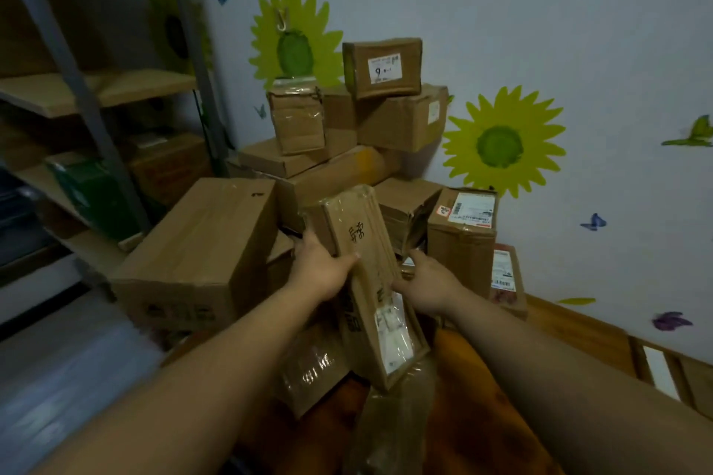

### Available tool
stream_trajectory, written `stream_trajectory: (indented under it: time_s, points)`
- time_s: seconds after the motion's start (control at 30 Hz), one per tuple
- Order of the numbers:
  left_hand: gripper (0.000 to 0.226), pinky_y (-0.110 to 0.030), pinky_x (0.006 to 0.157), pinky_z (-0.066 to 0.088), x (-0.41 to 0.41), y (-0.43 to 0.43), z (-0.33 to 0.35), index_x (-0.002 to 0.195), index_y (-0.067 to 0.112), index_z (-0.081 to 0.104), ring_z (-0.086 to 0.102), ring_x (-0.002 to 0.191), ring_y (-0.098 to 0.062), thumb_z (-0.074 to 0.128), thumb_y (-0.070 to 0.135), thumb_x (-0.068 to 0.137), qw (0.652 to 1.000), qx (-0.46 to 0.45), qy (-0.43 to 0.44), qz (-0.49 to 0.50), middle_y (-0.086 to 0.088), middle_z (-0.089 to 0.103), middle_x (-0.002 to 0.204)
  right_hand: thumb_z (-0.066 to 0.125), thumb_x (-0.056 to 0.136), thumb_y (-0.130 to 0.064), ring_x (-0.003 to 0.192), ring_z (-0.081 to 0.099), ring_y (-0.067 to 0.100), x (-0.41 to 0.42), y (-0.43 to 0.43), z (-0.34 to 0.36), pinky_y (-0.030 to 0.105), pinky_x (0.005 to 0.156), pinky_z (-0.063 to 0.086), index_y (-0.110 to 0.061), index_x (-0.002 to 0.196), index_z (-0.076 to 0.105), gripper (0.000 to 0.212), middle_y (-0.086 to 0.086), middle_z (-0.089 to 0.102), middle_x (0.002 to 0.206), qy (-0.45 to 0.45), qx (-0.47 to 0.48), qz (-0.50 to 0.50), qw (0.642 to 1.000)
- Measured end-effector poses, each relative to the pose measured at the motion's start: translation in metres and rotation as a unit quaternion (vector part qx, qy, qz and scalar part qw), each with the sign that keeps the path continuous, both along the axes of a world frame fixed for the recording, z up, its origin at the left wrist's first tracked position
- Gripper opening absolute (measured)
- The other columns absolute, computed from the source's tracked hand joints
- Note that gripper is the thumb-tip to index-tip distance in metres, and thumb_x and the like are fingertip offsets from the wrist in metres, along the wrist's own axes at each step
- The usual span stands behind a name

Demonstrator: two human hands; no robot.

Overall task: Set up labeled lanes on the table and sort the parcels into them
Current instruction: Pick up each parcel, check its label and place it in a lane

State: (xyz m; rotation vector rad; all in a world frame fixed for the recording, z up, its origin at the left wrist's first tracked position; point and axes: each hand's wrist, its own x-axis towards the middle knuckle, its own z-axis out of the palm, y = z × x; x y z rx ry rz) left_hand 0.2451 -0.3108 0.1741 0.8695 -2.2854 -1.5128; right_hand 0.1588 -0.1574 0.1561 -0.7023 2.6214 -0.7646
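Parcels [401, 119] sit heaped against the wall [540, 12]; we hold one long parcel [359, 239] tilted above them, left grip [322, 270] curled round its edge, probably to read its label [389, 320]. Right grip [424, 281] meets the far edge; whether it clasps, we cannot tell.

I count two hands in view, the left hand [322, 270] and the right hand [428, 281], and at least twelve cardboard parcels [200, 251] piled up, some partly hidden. On the wall [501, 12] I make out three sunflower decals [501, 143] and six butterfly stickers [594, 222].
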Motion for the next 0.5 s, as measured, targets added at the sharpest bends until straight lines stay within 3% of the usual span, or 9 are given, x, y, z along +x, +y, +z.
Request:
stream_trajectory:
  time_s: [0.17,0.33,0.43,0.5]
  points:
    - [0.082,-0.046,0.103,0.042,-0.014,0.006,-0.029,0.144,0.023,0.022,0.050,0.123,-0.029,0.072,0.034,0.080,0.995,0.090,-0.024,0.045,-0.003,0.047,0.137,0.054,0.093,-0.038,0.125,0.048,0.028,-0.034,-0.019,-0.031,0.033,0.099,0.041,-0.023,0.153,0.000,0.082,0.008,0.044,0.143,-0.127,-0.070,0.003,0.989]
    - [0.061,-0.042,0.098,0.046,-0.015,0.011,-0.034,0.138,0.023,0.030,0.056,0.113,-0.025,0.063,0.031,0.088,0.993,0.097,-0.002,0.068,-0.002,0.052,0.129,0.046,0.098,-0.028,0.118,0.053,0.024,-0.034,-0.020,-0.042,0.041,0.100,0.044,-0.021,0.141,0.037,0.044,0.005,0.054,0.132,-0.130,-0.146,0.004,0.981]
    - [0.032,-0.037,0.087,0.049,-0.009,0.017,-0.030,0.122,0.026,0.039,0.058,0.097,-0.017,0.054,0.031,0.094,0.994,0.097,0.009,0.056,0.002,0.057,0.114,0.043,0.100,-0.027,0.103,0.060,0.017,-0.025,-0.007,-0.036,0.035,0.089,0.050,-0.022,0.133,0.046,0.034,0.001,0.063,0.116,-0.093,-0.180,-0.008,0.979]
    - [0.028,-0.040,0.088,0.049,-0.009,0.022,-0.028,0.122,0.027,0.042,0.060,0.100,-0.020,0.049,0.034,0.096,0.993,0.108,0.014,0.048,0.000,0.060,0.115,0.045,0.099,-0.025,0.096,0.061,0.015,-0.018,0.003,-0.033,0.031,0.084,0.050,-0.020,0.127,0.051,0.029,-0.001,0.064,0.105,-0.080,-0.175,-0.010,0.981]
